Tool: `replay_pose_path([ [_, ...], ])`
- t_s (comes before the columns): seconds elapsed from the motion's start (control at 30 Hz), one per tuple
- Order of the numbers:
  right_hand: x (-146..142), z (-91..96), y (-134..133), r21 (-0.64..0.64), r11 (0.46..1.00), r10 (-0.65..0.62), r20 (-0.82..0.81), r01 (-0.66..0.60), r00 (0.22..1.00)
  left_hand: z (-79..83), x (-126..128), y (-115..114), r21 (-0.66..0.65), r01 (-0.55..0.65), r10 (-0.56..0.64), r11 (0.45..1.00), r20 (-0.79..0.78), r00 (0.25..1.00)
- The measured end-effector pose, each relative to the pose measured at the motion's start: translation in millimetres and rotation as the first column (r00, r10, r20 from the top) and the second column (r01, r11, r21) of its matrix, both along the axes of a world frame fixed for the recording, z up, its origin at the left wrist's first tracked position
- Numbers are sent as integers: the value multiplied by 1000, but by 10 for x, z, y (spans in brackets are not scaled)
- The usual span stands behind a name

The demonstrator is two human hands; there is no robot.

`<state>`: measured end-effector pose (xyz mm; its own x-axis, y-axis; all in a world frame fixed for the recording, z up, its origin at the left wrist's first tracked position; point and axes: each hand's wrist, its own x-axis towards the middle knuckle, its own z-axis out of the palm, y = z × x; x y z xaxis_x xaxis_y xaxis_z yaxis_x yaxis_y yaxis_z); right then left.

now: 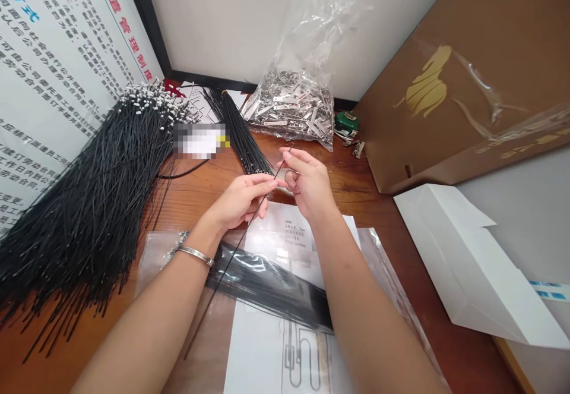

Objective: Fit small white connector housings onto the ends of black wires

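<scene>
A thin black cable (234, 253) slants up from the lower left into both my hands. My left hand (244, 199) pinches it between thumb and fingertips, with a bracelet on that wrist. Just above and to the right, my right hand (308, 181) grips the cable's upper end between thumb and forefinger; the very tip is too small to make out. Below my hands lies a clear plastic bag of black cables (276, 281), on top of a printed sheet with a drawing (262, 346). A tied bundle of black cables (240, 129) lies just beyond my hands.
A large heap of black cables with white ends (89, 198) fills the left side. Behind stands a clear bag of small metal pieces (294, 106), with a green tape measure (346, 122) beside it. To the right are a brown box (427, 85) and a white carton (472, 257).
</scene>
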<state>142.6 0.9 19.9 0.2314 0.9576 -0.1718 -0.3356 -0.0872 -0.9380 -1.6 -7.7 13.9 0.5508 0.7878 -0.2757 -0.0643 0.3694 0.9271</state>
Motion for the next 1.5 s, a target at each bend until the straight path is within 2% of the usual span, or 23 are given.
replay_pose_path([
  [0.1, 5, -4, -3, -6, 1000, -18, 41, 18, 999, -6, 24, -12, 33, 12, -11, 999, -51, 999],
  [0.27, 12, -11, -2, 28, 996, -83, 102, 80, 991, -25, 59, -38, 192, -31, 49, 981, -91, 995],
  [0.37, 6, -7, -15, 25, 1000, 0, 109, -3, 994, -47, 75, -29, 230, -62, 83, 971, -82, 993],
  [0.43, -2, -4, -30, 2, 996, 93, 111, -94, 989, -65, 88, -18, 242, -135, 155, 961, -65, 986],
  [0.53, -10, -4, -44, -5, 988, 155, 113, -155, 981, -80, 99, -9, 242, -236, 258, 941, -65, 964],
  [0.7, 1, -16, -40, 21, 995, 95, 103, -98, 990, -63, 96, -15, 215, -248, 268, 945, -69, 961],
  [0.8, 2, -28, -42, 34, 988, 148, 117, -153, 982, -60, 102, -9, 202, -288, 302, 936, -41, 952],
  [0.93, -8, -41, -53, 59, 971, 219, 190, -233, 957, -70, 112, 1, 247, -374, 380, 894, 28, 925],
  [1.07, -14, -46, -52, 79, 973, 193, 245, -218, 950, -65, 105, 0, 256, -387, 388, 886, 50, 920],
  [1.23, -31, -50, -52, 54, 974, 200, 233, -218, 952, -45, 94, -2, 220, -397, 394, 891, 59, 917],
  [1.4, -28, -50, -52, 60, 952, 278, 238, -300, 931, -48, 89, -4, 203, -423, 412, 883, 93, 906],
  [1.43, 1, -51, -41, 61, 956, 265, 249, -288, 932, -51, 89, -3, 198, -424, 414, 884, 92, 906],
  [1.5, 104, -60, -8, 88, 985, 110, 322, -146, 940, -57, 91, 0, 189, -436, 429, 880, 81, 900],
])
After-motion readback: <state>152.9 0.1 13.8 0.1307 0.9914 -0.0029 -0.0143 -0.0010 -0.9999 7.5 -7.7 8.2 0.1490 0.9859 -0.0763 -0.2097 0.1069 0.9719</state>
